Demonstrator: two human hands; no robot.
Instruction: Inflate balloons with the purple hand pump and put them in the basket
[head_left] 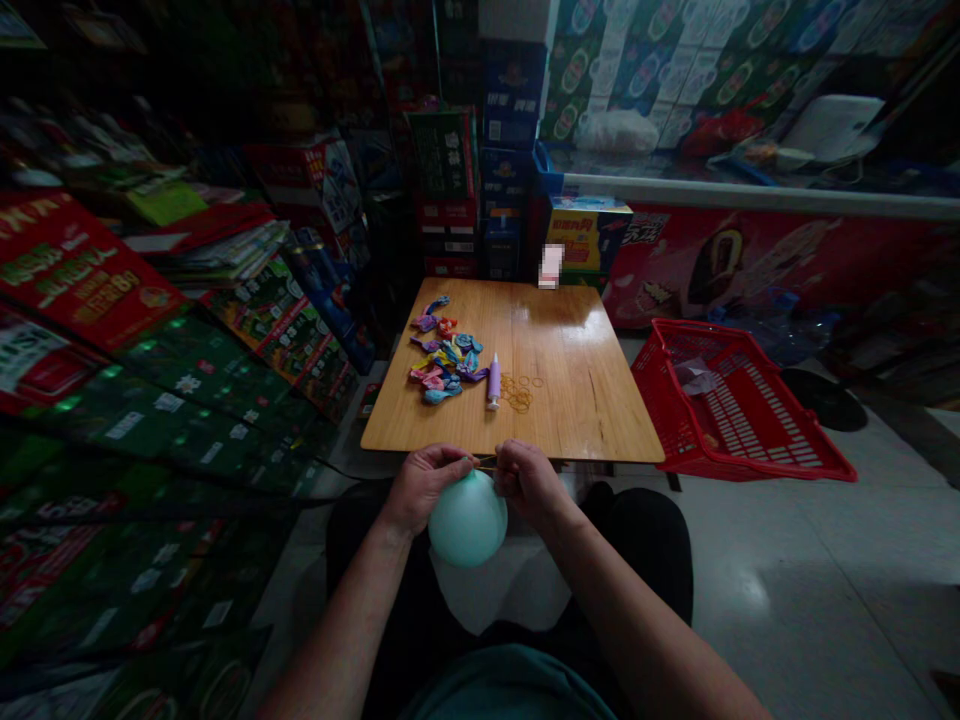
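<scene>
Left hand (427, 488) grasping neck of inflated mint balloon (467, 518) | right hand (529, 480) pinching same neck | uninflated balloons (442, 358) lying on desk (585, 415) beside hand pump (493, 380)

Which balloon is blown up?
The pale green balloon, pinched at its neck by the left hand and right hand; the other balloons lie flat in a pile on the wooden table.

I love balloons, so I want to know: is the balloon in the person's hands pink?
No, the balloon pinched at its neck by the left hand and right hand is pale mint green.
</scene>
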